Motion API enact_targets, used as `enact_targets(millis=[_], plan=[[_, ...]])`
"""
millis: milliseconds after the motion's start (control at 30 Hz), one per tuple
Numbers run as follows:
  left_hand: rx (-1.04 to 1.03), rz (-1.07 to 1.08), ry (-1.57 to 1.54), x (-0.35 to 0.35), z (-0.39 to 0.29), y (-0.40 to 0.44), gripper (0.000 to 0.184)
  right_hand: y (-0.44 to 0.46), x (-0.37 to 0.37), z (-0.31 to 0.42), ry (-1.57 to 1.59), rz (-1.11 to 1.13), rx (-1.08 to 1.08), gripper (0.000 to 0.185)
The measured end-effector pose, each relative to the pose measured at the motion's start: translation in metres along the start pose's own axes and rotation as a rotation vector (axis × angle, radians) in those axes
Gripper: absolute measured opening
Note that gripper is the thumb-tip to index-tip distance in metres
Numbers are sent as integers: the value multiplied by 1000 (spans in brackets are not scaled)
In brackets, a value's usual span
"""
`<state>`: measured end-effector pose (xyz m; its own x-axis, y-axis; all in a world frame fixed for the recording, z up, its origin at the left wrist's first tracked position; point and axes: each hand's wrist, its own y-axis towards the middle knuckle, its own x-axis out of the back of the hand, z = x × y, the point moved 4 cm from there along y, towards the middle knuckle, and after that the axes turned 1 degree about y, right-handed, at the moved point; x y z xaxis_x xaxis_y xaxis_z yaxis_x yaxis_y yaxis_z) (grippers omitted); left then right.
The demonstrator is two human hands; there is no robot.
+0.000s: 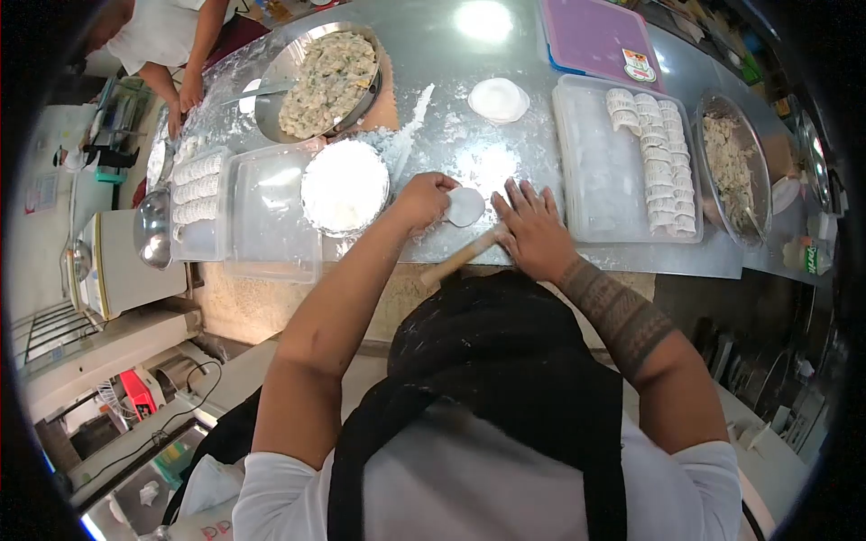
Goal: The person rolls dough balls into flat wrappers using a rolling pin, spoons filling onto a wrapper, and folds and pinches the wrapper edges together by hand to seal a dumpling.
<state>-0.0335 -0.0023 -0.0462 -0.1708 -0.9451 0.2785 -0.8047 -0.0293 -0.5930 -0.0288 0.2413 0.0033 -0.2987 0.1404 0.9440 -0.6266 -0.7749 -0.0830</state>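
Note:
My left hand [424, 200] pinches the edge of a small round dough wrapper [466, 207], which lies on the floured metal table. To its right, my right hand [537, 233] is spread with its fingers stretched out flat, and its palm side rests over the end of a wooden rolling pin [462, 259]. The pin lies at a slant along the table's front edge, close to the black apron. Beyond both hands sits a stack of round wrappers [499, 99]. A bowl of white flour [345, 187] stands left of my left hand.
A plastic tray [603, 236] at right holds rows of dumplings. Behind it is a purple-lidded container [595, 36]; beside it, a metal bowl of filling [735, 167]. At left are a filling pan [329, 81], a clear container [275, 261] and another dumpling tray [198, 194]. A co-worker [171, 45] stands back left.

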Motion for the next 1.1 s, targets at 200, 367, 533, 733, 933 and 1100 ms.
enact_targets(millis=[200,367,533,733,933,1100], plan=[[-69,-36,556,-2,-29,-20,32,109,-7,5,-99,-90,3,63],[-225,-171,366,5,-12,-5,32,119,-3,4,13,-210,36,61],[95,-21,-82,-2,2,-13,31,10,5,-3,-5,-5,34,60],[-258,-146,713,-3,-18,-12,32,126,-11,3,-148,-130,58,64],[-52,-105,68,-4,3,-3,38,67,1,-2,-43,-111,62,66],[136,14,158,1,-5,-20,39,19,-2,-5,-25,-1,38,64]])
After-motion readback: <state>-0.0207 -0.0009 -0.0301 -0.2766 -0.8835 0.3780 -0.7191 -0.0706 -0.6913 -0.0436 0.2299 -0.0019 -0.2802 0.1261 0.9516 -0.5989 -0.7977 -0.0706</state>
